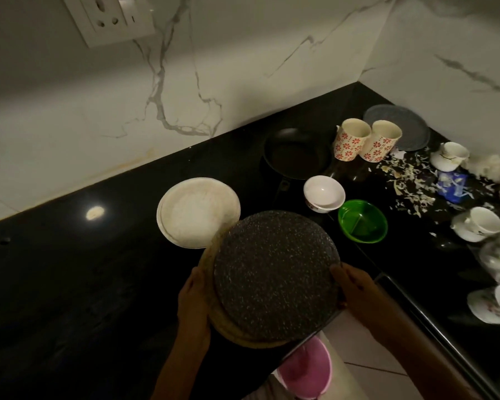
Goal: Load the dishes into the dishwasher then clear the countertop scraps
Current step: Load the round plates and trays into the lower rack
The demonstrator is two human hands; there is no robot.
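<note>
Both hands hold a stack of round plates above the near edge of the black polished stone tabletop (70,284): the left hand (192,301) has its fingers curled round the left rim, the right hand (351,287) grips the right rim with the thumb lying on top. The uppermost piece is a dark speckled round plate (274,275), tilted toward the camera; beneath it a tan round plate (214,321) shows along the left and lower edges. Just behind the stack, resting flat on the tabletop, lies a pale cream round plate (195,212), partly overlapped in view by the held stack. Further back sits a black frying pan (298,153), with a small white bowl (324,193) and a green plastic bowl (362,220) side by side to the right of the stack. Two cream mugs with red flower print (367,140) stand touching each other in front of a grey round plate (399,125) near the wall corner. Pale vegetable scraps (407,180) are scattered over the right part of the tabletop — among them a blue wrapper (451,186). White teacups on saucers (479,223) line the right edge. A pink plastic bucket (306,370) stands on the tiled floor below the tabletop edge.
</note>
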